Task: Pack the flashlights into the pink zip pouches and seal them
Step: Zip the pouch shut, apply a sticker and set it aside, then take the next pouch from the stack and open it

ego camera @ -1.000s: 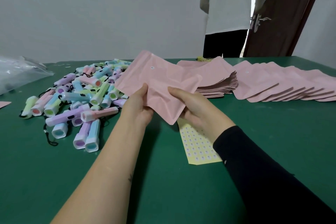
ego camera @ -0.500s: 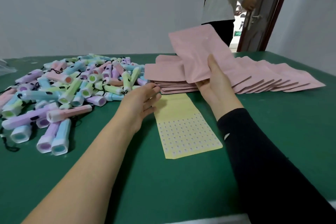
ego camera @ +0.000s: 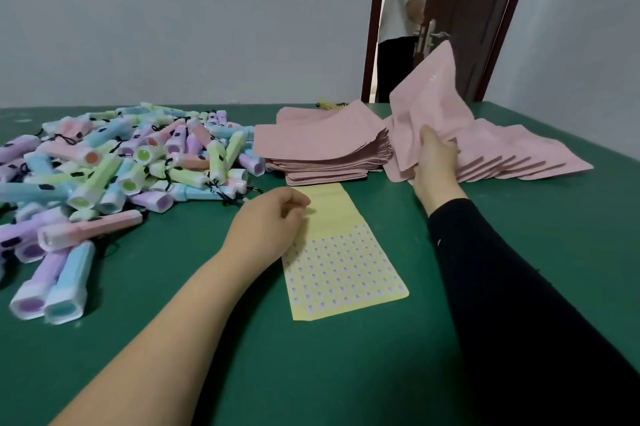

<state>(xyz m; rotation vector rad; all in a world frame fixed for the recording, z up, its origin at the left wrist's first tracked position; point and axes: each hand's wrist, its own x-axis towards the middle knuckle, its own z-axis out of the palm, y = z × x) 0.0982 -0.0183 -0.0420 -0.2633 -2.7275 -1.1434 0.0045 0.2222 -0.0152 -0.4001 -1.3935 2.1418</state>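
Our right hand (ego camera: pixel 434 157) grips one pink pouch (ego camera: pixel 429 93). Our left hand (ego camera: pixel 273 221) is curled on the sticker sheet (ego camera: pixel 346 273), hold unclear. The flashlights (ego camera: pixel 121 166) heaped at the table (ego camera: pixel 346 373) left edge look mostly unpacked.

Left hand (ego camera: pixel 273 218) loosely curled; right hand (ego camera: pixel 434 162) forward in a grip.

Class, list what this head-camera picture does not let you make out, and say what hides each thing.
Head view, left hand: fingertips curl under the palm; whether they pinch anything is unclear.
In right hand, pink pouch: opaque, contents hidden.
Yellow sticker sheet: print too small.
The flashlight pile: cut off by the left edge.
A person at the door: mostly hidden by door and top edge.
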